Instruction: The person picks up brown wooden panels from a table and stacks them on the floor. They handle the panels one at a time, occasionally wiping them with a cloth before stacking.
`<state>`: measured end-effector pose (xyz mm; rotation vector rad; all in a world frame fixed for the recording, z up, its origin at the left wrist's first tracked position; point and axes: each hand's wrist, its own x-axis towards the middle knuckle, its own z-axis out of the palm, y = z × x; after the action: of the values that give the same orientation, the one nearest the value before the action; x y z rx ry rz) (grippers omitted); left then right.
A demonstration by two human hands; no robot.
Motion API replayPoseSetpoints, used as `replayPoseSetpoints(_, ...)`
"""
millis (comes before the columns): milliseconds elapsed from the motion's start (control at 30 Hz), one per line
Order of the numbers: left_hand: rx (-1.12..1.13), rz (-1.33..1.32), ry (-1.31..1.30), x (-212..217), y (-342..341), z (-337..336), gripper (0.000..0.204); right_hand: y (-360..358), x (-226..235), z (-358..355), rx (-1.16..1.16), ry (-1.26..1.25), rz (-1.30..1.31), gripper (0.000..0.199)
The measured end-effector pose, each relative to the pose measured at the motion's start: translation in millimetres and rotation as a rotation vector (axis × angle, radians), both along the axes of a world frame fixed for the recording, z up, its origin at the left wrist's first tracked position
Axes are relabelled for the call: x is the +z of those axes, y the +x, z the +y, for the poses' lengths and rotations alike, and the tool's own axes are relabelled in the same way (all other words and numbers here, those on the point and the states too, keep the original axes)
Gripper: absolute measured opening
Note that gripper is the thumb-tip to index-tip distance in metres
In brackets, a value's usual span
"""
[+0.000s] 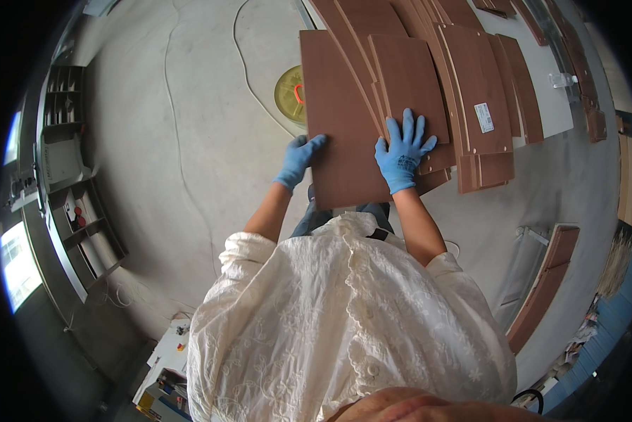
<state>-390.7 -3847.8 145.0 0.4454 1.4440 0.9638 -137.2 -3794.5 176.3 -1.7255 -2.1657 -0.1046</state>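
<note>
A large reddish-brown board (340, 112) lies at the near left of a pile of similar boards, its near edge close to my body. My left hand (298, 162), in a blue glove, holds this board's left edge, with some fingers hidden at the edge. My right hand (403, 153), gloved the same way, rests with spread fingers on a smaller brown board (409, 74) and the edges beside it. Right of that hand, another brown board (471, 67) bears a white label (484, 117) and small round holes near its edges.
Beyond the boards' left edge, a round olive-green object (286, 95) with an orange part sits on the grey floor. Thin cables (172, 98) run across the floor. Dark shelving (66, 98) stands far left. More brown boards (545, 288) lean at the right, near a white worktable (165, 362) at lower left.
</note>
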Motion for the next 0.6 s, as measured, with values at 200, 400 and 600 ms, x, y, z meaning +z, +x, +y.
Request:
replayPoseSetpoints(200, 0.176, -0.097, 0.023, 1, -54, -32, 0.029, -4, -2, 1, -0.011, 0.017, -0.010, 0.046)
replayPoseSetpoints(400, 0.115, 0.053, 0.147, 12, -76, -38, 0.033, -3, 0, 1, 0.002, 0.023, 0.008, 0.044)
replayPoseSetpoints(600, 0.070, 0.221, 0.166, 64, -134, -60, 0.027, -4, -5, 2, -0.004, 0.023, -0.003, 0.042)
